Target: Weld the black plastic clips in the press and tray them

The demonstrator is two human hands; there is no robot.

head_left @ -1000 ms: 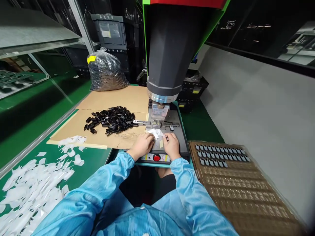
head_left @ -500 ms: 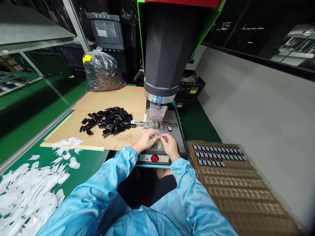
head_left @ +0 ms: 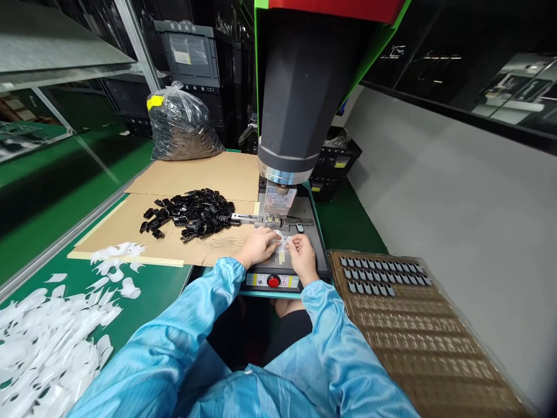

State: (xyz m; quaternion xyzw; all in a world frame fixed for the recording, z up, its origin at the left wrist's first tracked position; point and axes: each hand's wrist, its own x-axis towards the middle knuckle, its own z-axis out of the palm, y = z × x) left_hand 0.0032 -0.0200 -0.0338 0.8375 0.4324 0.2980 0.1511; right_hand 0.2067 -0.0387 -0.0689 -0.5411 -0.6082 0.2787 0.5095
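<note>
Between my hands is a thin white film piece (head_left: 282, 242), low over the grey machine base. My left hand (head_left: 257, 247) is closed on its left edge, fingertips pressed together. At its right edge my right hand (head_left: 303, 255) pinches it between thumb and fingers. Just beyond the hands, a metal fixture (head_left: 273, 219) lies beneath the machine's press head (head_left: 285, 168). A small grey-and-black part (head_left: 300, 229) rests right of the fixture, close to my right fingertips. Details of the film under my fingers are hidden.
Black plastic parts (head_left: 200, 215) are heaped on cardboard (head_left: 209, 174) at left. White film pieces (head_left: 56, 337) cover the green table nearer me. A brown tray (head_left: 418, 325) with rows of small parts stands at right. A red button (head_left: 273, 281) faces me; a filled bag (head_left: 185, 125) stands behind.
My hands have moved slightly apart, so more of the white film piece shows between them. The view has shifted a little.
</note>
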